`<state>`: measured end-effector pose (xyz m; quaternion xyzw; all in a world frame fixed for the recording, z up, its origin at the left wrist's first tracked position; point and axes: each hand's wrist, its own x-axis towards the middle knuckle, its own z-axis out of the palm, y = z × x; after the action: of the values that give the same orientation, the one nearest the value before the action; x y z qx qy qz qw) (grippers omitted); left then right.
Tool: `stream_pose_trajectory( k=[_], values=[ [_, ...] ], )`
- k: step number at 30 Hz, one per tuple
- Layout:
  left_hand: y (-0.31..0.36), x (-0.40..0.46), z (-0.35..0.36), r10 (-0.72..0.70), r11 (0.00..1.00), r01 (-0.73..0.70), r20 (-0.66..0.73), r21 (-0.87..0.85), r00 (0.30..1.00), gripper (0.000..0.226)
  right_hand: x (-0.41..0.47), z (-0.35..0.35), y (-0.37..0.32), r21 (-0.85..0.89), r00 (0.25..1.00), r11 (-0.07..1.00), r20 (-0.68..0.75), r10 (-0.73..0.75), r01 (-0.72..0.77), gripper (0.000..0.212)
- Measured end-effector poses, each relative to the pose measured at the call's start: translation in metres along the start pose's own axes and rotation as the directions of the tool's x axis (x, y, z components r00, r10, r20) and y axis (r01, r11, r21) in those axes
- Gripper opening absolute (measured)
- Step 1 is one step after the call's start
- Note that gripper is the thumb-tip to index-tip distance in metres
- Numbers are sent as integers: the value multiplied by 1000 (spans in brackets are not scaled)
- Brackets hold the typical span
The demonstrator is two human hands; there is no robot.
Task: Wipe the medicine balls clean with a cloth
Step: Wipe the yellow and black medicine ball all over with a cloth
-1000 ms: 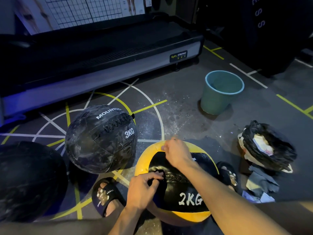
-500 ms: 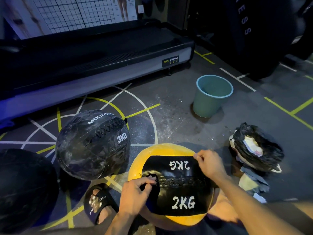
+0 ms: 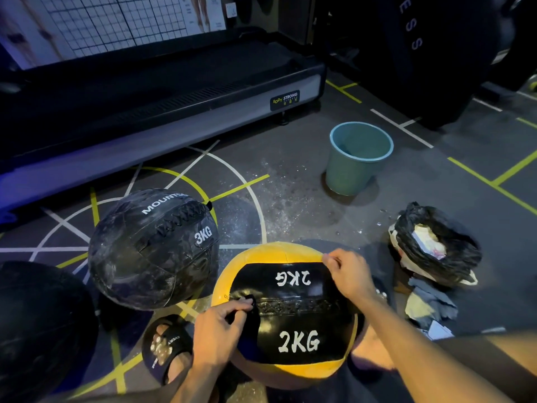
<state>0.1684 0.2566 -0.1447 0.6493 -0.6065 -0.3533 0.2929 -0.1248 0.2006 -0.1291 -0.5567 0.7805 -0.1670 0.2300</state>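
A yellow and black medicine ball marked 2KG lies on the floor right in front of me. My left hand presses a dark cloth against the stitched seam on the ball's left side. My right hand grips the ball's upper right edge, fingers curled at the corner of the black panel. A dusty black 3KG ball sits to the left, touching the yellow one or nearly so. Part of another black ball shows at the lower left edge.
A teal bucket stands on the floor beyond the balls. A black bag of rubbish and grey rags lie at the right. A treadmill runs along the back. My sandalled foot rests beside the yellow ball.
My right hand slid from the top centre of the yellow ball to its upper right. The ball turned, showing a second 2KG mark. My left hand stays on the seam with the cloth.
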Motion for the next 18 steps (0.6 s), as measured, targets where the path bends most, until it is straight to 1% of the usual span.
stream_pose_trajectory(
  k=[1,2,3,6,8,9,10,11,13,14,15,18],
  values=[
    [1,0,0,-1,1000,1,-1,-7,1000,37,-1,-1,2,9,1000,1000,-5,26,-26,19],
    [0,1,-1,-2,1000,2,-9,-6,1000,37,-4,2,-2,12,1000,1000,-4,18,-18,18],
    [-1,2,-1,-6,1000,6,-21,3,1000,38,-8,7,-10,17,1000,999,-4,-29,29,18],
    [-5,4,-4,-45,998,46,-50,35,998,38,-30,27,-40,20,967,966,4,-256,256,22],
    [-6,3,-8,-46,998,49,-60,43,997,38,-40,33,-45,1,917,919,66,-393,393,24],
    [-5,2,-9,-31,998,34,-53,51,998,36,-38,31,-41,-4,902,905,87,-423,425,24],
    [-4,1,-9,-6,998,8,-34,60,999,32,-33,27,-35,-3,908,911,86,-410,412,24],
    [-3,-1,-8,18,997,-17,-9,69,1000,31,-27,21,-26,9,932,934,69,-357,357,23],
    [-3,-4,-7,46,995,-48,24,91,999,36,-14,10,-3,30,978,978,9,-208,207,17],
    [-2,-5,-7,56,992,-59,29,109,998,39,-9,6,8,31,989,989,-17,-146,146,15],
    [-2,-4,-7,61,990,-65,36,129,997,40,-7,4,17,33,994,993,-25,-110,111,14],
    [0,3,-6,98,973,-113,85,200,992,34,-6,0,25,65,995,993,3,-95,95,17]
  ],
)
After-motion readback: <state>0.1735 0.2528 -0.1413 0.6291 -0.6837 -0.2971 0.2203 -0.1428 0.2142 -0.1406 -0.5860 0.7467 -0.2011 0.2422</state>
